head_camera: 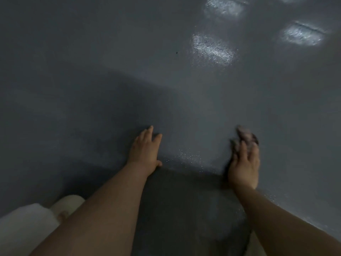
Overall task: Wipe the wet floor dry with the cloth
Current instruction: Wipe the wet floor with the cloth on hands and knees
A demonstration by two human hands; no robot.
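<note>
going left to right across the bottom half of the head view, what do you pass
white cloth bundle → left hand flat on the floor → glistening wet specks → right hand on the dark cloth

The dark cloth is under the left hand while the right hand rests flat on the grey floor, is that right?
No, the hands are swapped. The head view shows the dark cloth under the right hand, blurred as if wiping, while the left hand rests flat on the grey floor.

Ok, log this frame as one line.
left hand: flat on floor, fingers straight | right hand: pressing dark cloth to floor, blurred | glints between hands
</note>
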